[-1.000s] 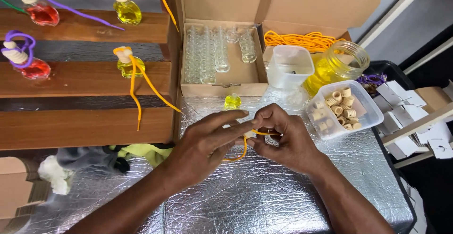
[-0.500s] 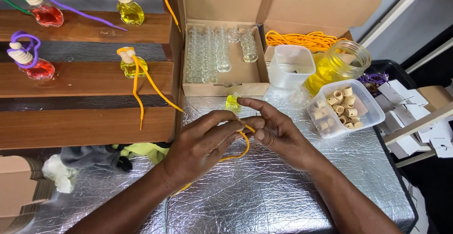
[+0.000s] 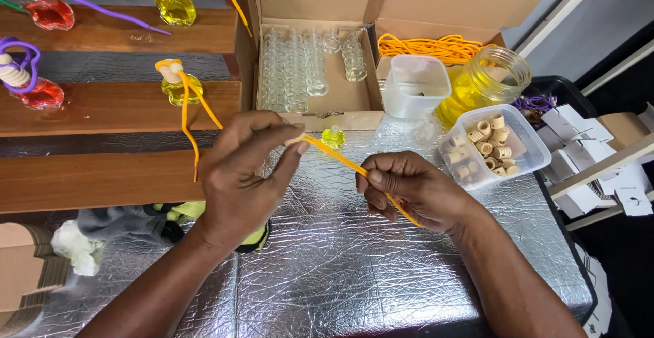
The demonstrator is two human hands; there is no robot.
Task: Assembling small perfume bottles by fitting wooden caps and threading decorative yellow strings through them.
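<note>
I see both hands over the foil-covered table (image 3: 354, 277); bare foil lies open below the wrists toward the near edge, tighter toward the far side where containers crowd. Left hand (image 3: 242, 174) has fingertips pinched shut on a small pale wooden cap (image 3: 294, 140) at one end of the orange cord (image 3: 340, 162). Right hand (image 3: 409, 189) is closed in a loose fist around the cord, which runs taut between the two hands and exits below the right palm. A small yellow-filled bottle (image 3: 333, 137) stands on the foil just beyond the cord, apart from both hands.

Containers: open cardboard box (image 3: 340, 99) holds rows of empty clear glass bottles; clear plastic tub (image 3: 524, 140) holds wooden caps; glass jar (image 3: 484, 82) holds yellow liquid; white square cup (image 3: 415, 86) (contents unclear). Wooden steps (image 3: 116, 103) at left carry finished red and yellow bottles.
</note>
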